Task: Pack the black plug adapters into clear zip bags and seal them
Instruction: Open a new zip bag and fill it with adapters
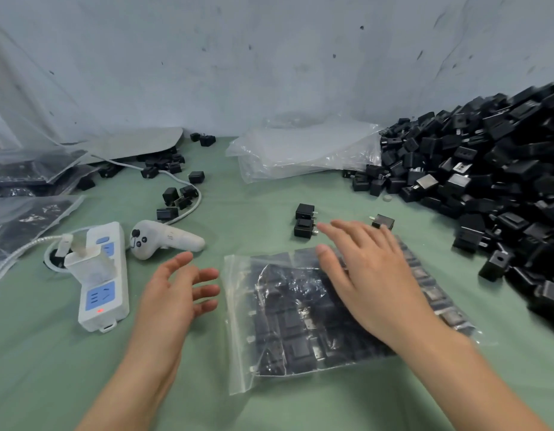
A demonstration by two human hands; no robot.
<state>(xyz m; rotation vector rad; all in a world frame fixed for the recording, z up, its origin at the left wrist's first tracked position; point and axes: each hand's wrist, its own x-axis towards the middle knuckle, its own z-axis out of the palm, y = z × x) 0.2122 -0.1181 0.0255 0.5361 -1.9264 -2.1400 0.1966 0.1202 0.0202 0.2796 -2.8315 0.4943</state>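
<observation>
Head view, green tablecloth, creased pale wall sheet, filled zip bag, left hand, right hand, both grips released

Soft, cool, even light fills the scene, and shadows are weak with no hard edges. White glints on the crinkled film of the clear zip bag partly veil the dark contents, and the far stack of empty bags shines milky. The pile of black plug adapters at right sinks into near-uniform black and smears into blur at the right edge. The right hand looks slightly soft. Wide-angle distortion bends the grey backdrop at far left.
</observation>
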